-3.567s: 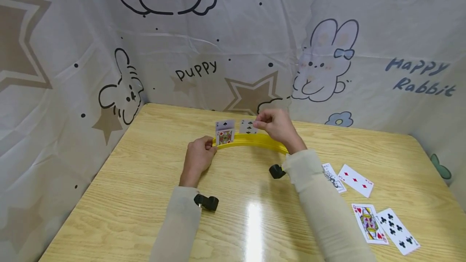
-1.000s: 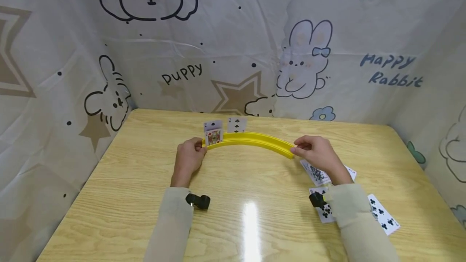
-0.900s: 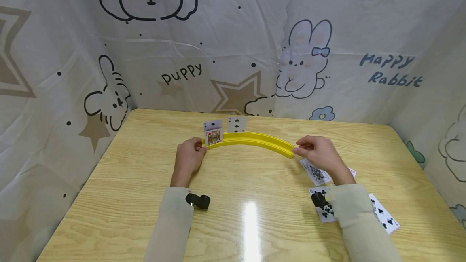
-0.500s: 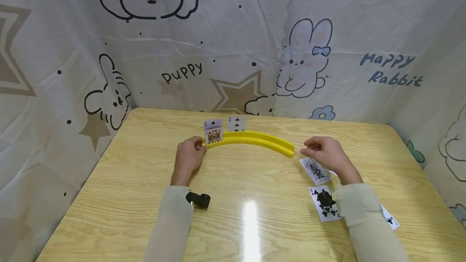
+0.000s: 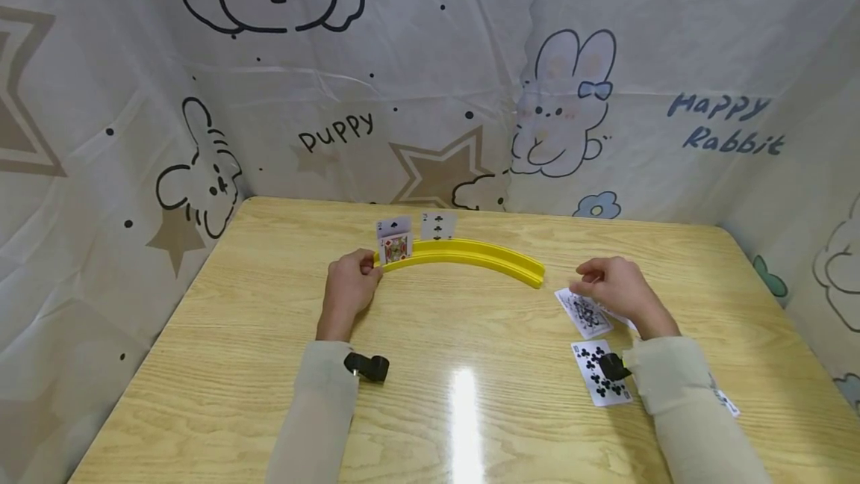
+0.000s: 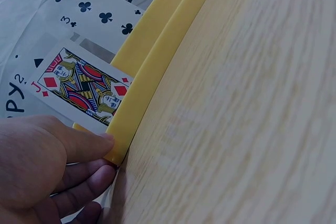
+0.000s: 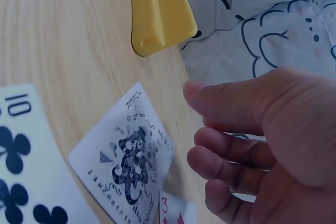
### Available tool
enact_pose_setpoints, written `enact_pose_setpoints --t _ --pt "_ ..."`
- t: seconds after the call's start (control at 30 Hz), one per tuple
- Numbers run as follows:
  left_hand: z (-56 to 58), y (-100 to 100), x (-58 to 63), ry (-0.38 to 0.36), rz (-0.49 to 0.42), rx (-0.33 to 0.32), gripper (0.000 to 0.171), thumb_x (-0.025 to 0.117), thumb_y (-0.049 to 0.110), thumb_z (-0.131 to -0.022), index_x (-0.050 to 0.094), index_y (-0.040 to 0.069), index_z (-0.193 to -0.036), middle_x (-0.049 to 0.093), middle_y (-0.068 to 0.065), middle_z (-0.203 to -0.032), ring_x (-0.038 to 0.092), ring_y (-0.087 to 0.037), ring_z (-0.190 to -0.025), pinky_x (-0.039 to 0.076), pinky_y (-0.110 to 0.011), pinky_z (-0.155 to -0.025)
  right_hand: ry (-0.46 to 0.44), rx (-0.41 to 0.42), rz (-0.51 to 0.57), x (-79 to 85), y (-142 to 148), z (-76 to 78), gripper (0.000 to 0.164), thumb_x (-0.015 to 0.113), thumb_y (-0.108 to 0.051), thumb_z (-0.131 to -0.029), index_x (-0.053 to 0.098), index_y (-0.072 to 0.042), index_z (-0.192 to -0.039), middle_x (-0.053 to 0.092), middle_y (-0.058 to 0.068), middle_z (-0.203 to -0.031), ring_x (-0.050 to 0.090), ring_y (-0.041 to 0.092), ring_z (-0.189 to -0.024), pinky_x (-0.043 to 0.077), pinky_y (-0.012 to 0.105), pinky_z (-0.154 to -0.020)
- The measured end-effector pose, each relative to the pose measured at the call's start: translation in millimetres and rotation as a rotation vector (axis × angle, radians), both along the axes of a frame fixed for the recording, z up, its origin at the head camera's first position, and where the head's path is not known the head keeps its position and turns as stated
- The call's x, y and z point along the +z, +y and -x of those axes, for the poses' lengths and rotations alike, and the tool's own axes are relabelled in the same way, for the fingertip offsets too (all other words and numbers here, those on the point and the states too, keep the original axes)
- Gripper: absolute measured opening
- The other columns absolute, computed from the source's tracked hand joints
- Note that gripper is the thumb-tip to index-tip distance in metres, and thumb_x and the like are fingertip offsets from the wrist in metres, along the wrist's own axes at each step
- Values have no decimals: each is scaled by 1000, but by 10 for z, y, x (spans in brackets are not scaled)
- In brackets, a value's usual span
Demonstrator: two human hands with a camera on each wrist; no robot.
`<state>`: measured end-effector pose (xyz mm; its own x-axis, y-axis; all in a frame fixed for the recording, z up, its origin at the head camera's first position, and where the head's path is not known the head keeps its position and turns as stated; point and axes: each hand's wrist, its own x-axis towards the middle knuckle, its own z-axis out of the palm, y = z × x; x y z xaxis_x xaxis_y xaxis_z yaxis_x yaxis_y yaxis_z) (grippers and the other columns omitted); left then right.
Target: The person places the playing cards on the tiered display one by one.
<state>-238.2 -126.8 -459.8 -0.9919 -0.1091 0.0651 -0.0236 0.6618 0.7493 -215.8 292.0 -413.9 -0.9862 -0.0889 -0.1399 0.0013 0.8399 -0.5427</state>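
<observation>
My left hand (image 5: 349, 286) pinches the left end of a curved yellow card holder (image 5: 480, 252) between thumb and fingers. Standing in the holder's front groove is a jack of diamonds (image 6: 86, 90), with a two of spades (image 5: 393, 225) upright behind it. A three of clubs (image 5: 438, 225) stands in the rear groove, slightly to the right. Past the holder's right end, my right hand (image 5: 617, 291) hovers over loose cards, its fingers loosely bent and holding nothing. Beneath it lie a joker (image 7: 131, 161) and a partly hidden three of diamonds (image 7: 177, 211).
A ten of clubs (image 5: 598, 383) lies face up on the wooden table (image 5: 255, 364), nearer me than the joker. Another card (image 5: 728, 403) is mostly hidden by my right sleeve. A patterned cloth (image 5: 322, 81) hangs behind the table.
My right hand released the three of clubs in the holder, moved right to the holder's right end, then drew away over the loose cards. My left hand stays on the left end.
</observation>
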Motion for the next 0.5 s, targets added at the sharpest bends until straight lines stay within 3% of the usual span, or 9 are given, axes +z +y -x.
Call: enact_pose_setpoints --t 0.3,0.5 --pt "11 -6 -24 14 -4 5 29 73 9 -91 70 -1 -119 70 -13 -100 65 -24 -92 53 -38 -80 -44 -8 -39 -71 67 18 47 76 -19 -89 62 10 -124 63 17 -102 55 31 -92 47 44 -80" --pt "20 -8 -29 -4 0 4 31 72 11 -93 69 0 -122 70 -13 -102 64 -25 -94 53 -39 -81 -52 9 -62 -116 86 28 47 77 -19 -88 64 11 -121 64 12 -94 55 27 -86 46 43 -78"
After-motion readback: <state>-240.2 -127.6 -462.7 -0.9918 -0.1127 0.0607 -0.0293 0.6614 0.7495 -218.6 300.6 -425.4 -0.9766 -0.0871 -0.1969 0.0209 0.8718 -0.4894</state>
